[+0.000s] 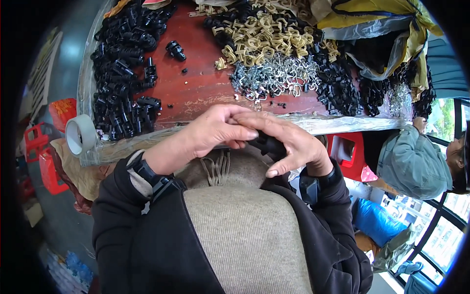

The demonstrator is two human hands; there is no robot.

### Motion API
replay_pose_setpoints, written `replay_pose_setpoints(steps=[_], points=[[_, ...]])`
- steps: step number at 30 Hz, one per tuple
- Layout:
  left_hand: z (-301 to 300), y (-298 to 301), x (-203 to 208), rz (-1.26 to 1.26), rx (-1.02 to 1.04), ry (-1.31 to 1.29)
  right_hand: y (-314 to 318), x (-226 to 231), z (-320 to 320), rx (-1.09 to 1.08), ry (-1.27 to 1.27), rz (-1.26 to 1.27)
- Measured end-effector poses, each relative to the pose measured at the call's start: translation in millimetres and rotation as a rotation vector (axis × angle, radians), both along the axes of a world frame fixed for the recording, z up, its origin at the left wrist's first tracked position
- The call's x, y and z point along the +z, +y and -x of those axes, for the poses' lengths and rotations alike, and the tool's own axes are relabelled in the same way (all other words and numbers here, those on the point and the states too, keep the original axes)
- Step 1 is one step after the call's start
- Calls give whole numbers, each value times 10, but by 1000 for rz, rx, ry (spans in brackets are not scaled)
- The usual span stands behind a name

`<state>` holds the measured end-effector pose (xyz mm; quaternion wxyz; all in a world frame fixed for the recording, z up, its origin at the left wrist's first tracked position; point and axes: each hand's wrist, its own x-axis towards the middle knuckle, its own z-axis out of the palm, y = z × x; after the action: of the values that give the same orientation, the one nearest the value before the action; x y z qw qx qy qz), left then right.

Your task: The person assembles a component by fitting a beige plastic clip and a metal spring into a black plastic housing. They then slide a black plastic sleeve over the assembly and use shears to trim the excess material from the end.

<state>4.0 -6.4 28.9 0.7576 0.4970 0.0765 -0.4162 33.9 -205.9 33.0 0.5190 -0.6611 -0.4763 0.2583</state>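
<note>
Over my lap at the table's front edge, my left hand (214, 128) and my right hand (290, 138) meet around a black plastic part (269, 145). The right palm and fingers curl over it from above, with the thumb sticking out below. Closed, the left thumb and fingers pinch at its left end. Much of the part is covered by the hands, so its full shape is hidden. Beyond the hands lies a pile of small bent metal clips (279, 73). Behind the clips, beige plastic rings (264, 36) are heaped up.
Black cylindrical fittings (122, 68) crowd the table's left side; one fitting (175, 50) lies apart on the red tabletop (196, 88). A tape roll (81, 135) stands at the left corner. Small black pieces (338, 88) and a yellow sack (416, 44) lie right. Another person (416, 157) sits at right.
</note>
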Motion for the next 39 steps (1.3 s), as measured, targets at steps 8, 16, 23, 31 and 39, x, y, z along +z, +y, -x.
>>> replay_pose_setpoints(steps=[8,16,23,31,39], points=[[-31,-305,-43,-14,-71,81,-387,-101,186,-206,-21,-49],[-299,217,-60,-256,201,-238,-1818,-535,785,-1353,-55,322],[-650,862,-75,-1264,113,-1323,-1965,-828,903,-1312,-691,899],[-739,929,-223,-1658,-247,-1503,-762,-211,238,-1049,-659,370],[-737,987,-305,-1691,-203,-1381,276,-305,-145,-649,-786,294]])
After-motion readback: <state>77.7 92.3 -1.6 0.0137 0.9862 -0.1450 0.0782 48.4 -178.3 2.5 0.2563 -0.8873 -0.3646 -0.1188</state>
